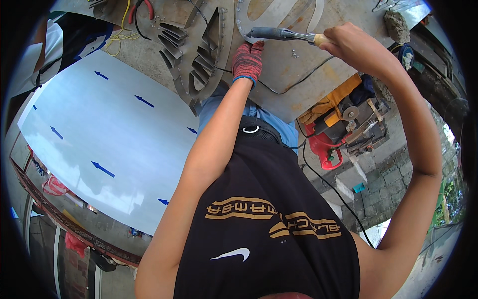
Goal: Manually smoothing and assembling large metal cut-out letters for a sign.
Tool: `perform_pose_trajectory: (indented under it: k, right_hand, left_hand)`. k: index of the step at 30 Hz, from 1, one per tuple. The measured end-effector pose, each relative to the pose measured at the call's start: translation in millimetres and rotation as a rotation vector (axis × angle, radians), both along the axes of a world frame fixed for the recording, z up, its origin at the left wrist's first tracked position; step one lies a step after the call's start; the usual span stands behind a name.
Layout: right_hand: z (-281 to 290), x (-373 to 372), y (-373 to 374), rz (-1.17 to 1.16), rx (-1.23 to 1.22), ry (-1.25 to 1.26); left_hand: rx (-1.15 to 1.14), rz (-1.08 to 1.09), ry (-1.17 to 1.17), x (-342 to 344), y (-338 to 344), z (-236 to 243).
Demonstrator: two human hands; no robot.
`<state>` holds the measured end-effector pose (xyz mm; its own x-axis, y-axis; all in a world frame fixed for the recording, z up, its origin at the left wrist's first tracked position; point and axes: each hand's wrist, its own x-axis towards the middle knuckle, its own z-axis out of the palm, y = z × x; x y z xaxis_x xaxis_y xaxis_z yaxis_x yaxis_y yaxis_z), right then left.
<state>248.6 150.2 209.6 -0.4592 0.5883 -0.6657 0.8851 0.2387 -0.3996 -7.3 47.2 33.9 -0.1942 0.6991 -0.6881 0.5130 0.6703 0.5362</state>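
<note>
My right hand [346, 44], bare, is wrapped round the pale wooden handle of a soldering iron [279, 34]. The thick dark barrel points left, its tip close above my left hand [247, 62]. That hand wears a red-and-black knit glove with a blue cuff. Its fingers are drawn together at the lower rim of a curved silver metal piece [240, 17]; what they pinch, if anything, is hidden. To the left lies a larger curved metal shape [209, 65] with several dark fins. Small bright metal bits [295, 53] are scattered on the metal worktop [303, 74].
A black cord [285, 92] crosses the worktop. A large pale sheet [114, 134] with blue arrows stretches out at left. Red-handled pliers [141, 11] and a yellow cord [119, 37] lie at the upper left, a rough stone [397, 26] at the upper right. Below right sits a grinder [341, 115].
</note>
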Motion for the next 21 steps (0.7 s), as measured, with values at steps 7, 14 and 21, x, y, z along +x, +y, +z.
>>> perform_pose_trajectory:
  k: [7, 14, 21]
  right_hand:
    - [-1.1, 0.3, 0.9, 0.004, 0.013, 0.010]
    - [-1.6, -4.6, 1.5, 0.010, 0.009, 0.022]
    - [-4.3, -1.7, -3.6, -0.015, 0.008, 0.012]
  left_hand:
    - [-0.033, 0.001, 0.008, -1.2, 0.7, -0.4]
    - [-0.024, -0.006, 0.011, -3.1, 0.8, -1.1]
    - [-0.044, -0.003, -0.002, -0.8, 1.0, -1.3]
